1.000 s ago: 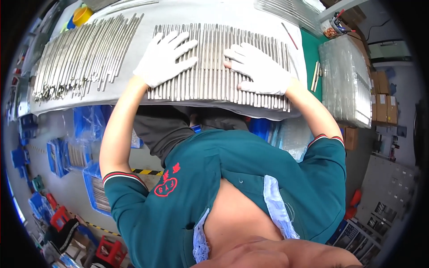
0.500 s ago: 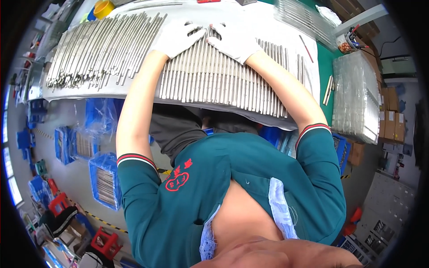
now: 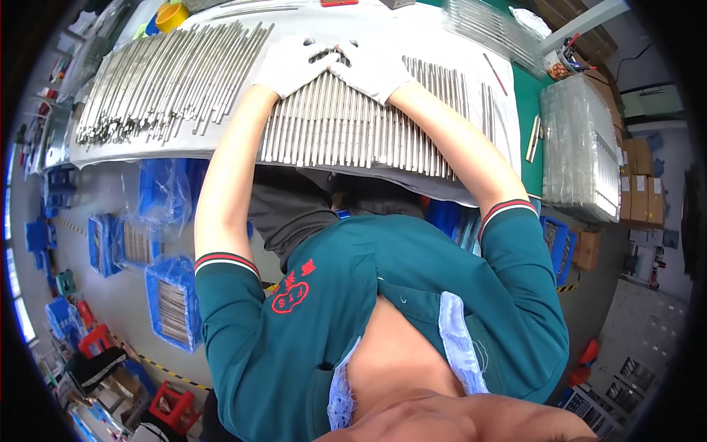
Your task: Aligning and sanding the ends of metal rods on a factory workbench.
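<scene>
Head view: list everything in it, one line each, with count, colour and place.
metal rods: a flat row, silver, table centre, under both hands
loose rods: a heap, silver, table left
tape roll: one, yellow, far left corner
bagged rods: a stack, clear wrap, right
blue bins: several, floor at left
cardboard boxes: several, brown, far right
left hand: white glove, on the row
right hand: white glove, touching the left
</scene>
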{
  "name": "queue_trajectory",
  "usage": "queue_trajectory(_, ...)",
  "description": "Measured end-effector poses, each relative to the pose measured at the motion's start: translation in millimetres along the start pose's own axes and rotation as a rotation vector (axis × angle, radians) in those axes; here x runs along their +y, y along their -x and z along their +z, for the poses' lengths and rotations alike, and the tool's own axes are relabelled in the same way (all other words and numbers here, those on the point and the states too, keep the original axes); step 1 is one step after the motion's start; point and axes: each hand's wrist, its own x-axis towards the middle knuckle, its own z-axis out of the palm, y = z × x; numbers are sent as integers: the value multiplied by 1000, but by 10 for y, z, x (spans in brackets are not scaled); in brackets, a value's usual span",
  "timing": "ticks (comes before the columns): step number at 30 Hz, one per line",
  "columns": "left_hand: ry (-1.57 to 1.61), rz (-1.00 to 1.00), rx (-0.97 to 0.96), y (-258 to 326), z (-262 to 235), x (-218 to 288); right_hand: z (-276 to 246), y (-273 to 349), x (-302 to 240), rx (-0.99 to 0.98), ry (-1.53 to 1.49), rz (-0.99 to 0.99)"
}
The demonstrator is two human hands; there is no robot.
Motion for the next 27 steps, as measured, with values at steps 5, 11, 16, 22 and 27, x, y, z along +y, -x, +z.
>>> queue_trajectory(5,-122,124,11,211,95,98,-60,58,415,66,20,-27)
queue_trajectory(11,303,212,-221,486,-377,1396,-47,269,548,98,149,-97)
queue_trajectory(16,256,286,-49,644,-235,1665,-63,309,447,96,144,-63)
queue_trajectory(22,270,287,-11,626,-238,1669,-250,366,793,154,138,-78)
queue_trajectory(27,252,278,-16,624,-233,1664,-499,580,779,99,367,25)
